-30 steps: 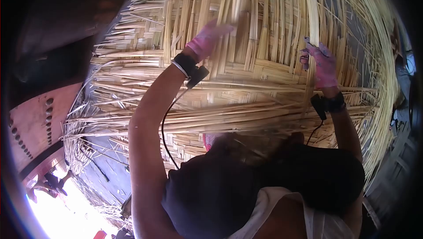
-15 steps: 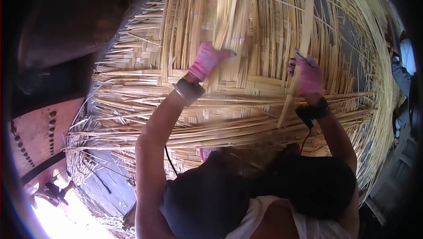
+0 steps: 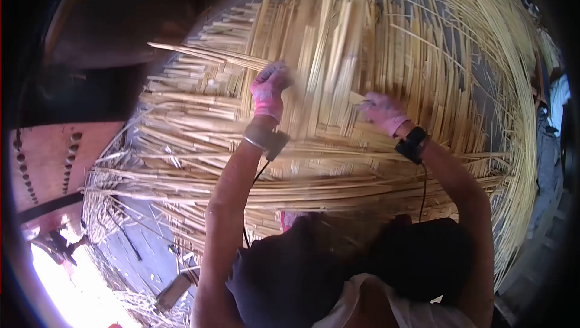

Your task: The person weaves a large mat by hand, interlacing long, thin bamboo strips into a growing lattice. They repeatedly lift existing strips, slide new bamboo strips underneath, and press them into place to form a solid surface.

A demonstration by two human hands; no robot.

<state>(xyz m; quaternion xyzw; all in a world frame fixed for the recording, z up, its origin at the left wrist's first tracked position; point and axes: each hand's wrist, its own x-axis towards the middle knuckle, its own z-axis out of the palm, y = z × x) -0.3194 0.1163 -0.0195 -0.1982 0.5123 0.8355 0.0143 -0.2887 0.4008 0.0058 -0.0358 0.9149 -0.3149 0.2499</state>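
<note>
Both my hands wear pink gloves with dark fingertips. My left hand (image 3: 270, 89) is closed around a few flat reed strips (image 3: 211, 54), whose ends stick out to the left over the mat. My right hand (image 3: 385, 112) is closed, with the end of a flat strip showing at its fingertips; motion blurs the stretch between the hands. Under them lies a woven reed mat (image 3: 417, 74), its far strips running away from me. Several long strips (image 3: 338, 32) stand raised and blurred at its middle, just beyond my hands.
Loose reeds (image 3: 338, 192) lie crosswise in front of my knees. A thick band of long thin reeds (image 3: 513, 86) curves along the right side. On the left is a reddish panel with rows of holes (image 3: 51, 165). Dark clothing (image 3: 547, 165) shows at the far right.
My left hand has turned from open-fingered to closed, with strips now pointing left from it. My right hand has moved left, and its upright strip is no longer upright there.
</note>
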